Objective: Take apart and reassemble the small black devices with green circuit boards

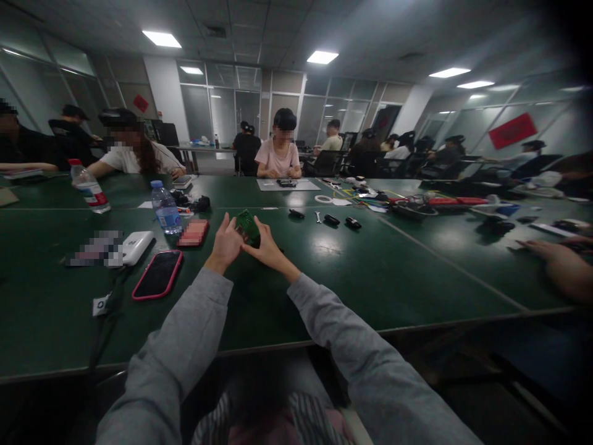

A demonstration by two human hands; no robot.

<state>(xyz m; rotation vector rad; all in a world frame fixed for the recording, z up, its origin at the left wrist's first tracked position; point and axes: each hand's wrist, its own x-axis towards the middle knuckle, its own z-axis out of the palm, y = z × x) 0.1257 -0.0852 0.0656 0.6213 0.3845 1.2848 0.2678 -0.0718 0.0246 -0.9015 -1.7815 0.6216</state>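
A green circuit board (248, 225) is held up just above the green tabletop, tilted toward me. My left hand (225, 243) grips its left side, with thumb and fingers closed on the edge. On the other side my right hand (265, 245) pinches the board's right and lower edge. Both hands meet below the board, and part of it is hidden behind the fingers. To the right of the hands lie a small wrench (317, 217) and several small black objects, one of them a black piece (332, 220) beside the wrench.
Left of my hands lie a pink-framed phone (158, 275), a white power bank (138, 248), a pink pixelated item (193, 233) and a water bottle (165, 208). Another bottle (89, 186) stands farther left. Cables and tools (417, 204) spread across the back right. A neighbour's hand (563, 266) rests at right.
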